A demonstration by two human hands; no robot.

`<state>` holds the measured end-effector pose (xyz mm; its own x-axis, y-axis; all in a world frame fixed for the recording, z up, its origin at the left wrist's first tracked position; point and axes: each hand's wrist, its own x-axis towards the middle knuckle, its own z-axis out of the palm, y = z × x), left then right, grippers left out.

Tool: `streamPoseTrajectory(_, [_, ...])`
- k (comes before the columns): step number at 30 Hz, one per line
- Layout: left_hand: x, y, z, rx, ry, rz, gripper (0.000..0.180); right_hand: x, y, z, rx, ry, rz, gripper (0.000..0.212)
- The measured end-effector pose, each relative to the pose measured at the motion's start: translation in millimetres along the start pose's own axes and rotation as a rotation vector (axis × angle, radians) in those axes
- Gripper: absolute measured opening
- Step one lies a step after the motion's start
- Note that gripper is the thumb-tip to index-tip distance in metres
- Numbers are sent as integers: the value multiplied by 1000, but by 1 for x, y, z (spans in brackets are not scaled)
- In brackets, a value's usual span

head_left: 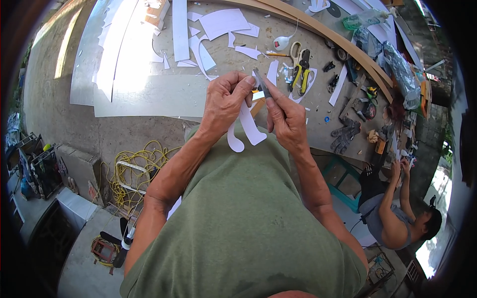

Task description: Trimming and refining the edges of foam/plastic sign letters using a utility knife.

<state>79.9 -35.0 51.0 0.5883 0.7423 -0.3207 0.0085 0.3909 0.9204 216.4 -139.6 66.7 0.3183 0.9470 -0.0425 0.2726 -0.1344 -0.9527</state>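
Cutout (252, 128), white and curved, hangs below the left hand (224, 102), its two slim legs ending in rounded feet in front of the person's shirt (233, 208); how the legs join under the fingers is hidden. The left hand is closed in a pinch on its upper end, thumb against forefinger. The right hand (288, 119), just beside it, is curled round a dark, tapered blade (262, 84), forefinger laid along it and the tip pointing away from the person; whether it is a knife or a file I cannot tell. The cutout looks thin and light, probably fairly stiff but smooth enough to slip, and its narrow legs would likely bend or snap under side load. The better hold seems to be a flat pinch on the broader part, close to the edge being touched, leaving the feet free. As for containers, a small white bottle (281, 43) with a thin spout lies on the surface (320, 126) beyond the hands, slightly to the right; its contents do not show. Farther out to the right lies a greenish clear bottle (365, 19), with crumpled clear plastic (402, 74) nearer; what either holds is unclear.
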Motion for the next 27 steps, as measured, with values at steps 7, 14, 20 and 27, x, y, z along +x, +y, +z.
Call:
streamPoseTrajectory(7, [1, 6, 1, 53, 17, 48, 26, 9, -5, -3, 2, -17, 2, 39])
streamPoseTrajectory(14, [-2, 8, -5, 138, -108, 43, 25, 17, -5, -21, -8, -153, -3, 39])
streamPoseTrajectory(20, [3, 4, -3, 80, -58, 46, 26, 18, -5, -16, 23, -109, -5, 39])
streamPoseTrajectory(27, [3, 4, 0, 67, 54, 56, 26, 14, 2, -1, -30, -29, -63, 42])
